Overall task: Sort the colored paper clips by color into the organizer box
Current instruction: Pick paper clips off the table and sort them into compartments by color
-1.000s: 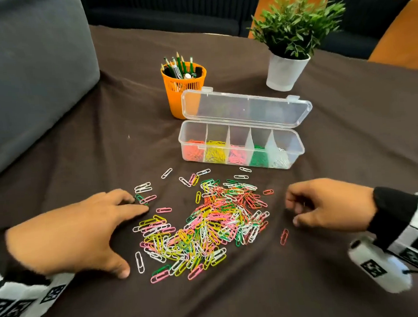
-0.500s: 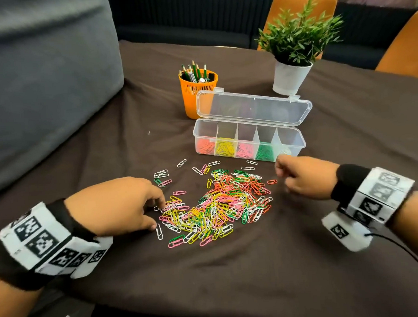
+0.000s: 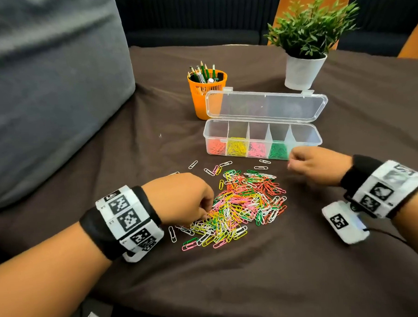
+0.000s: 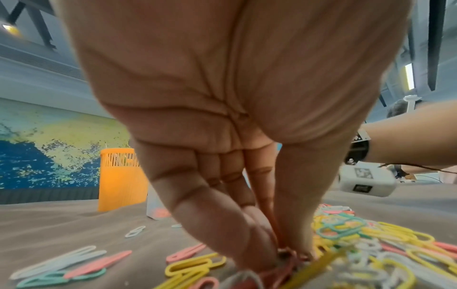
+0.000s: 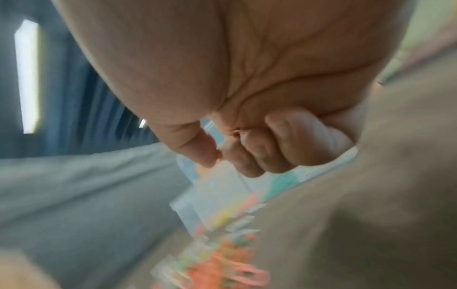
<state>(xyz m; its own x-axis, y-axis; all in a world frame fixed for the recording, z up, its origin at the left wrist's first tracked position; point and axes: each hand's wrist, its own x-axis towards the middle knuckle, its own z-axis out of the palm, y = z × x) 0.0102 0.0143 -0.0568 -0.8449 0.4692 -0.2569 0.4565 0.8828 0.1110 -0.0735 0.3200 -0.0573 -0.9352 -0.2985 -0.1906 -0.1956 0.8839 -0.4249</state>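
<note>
Tangles are the worry: the left hand (image 3: pixel 181 198) pinches a red clip (image 4: pixel 288 254) inside the pile of clips (image 3: pixel 239 202), and neighbours may lift too. The right hand (image 3: pixel 317 164), curled on something pink, could miss its slot in the box (image 3: pixel 306 134).
</note>
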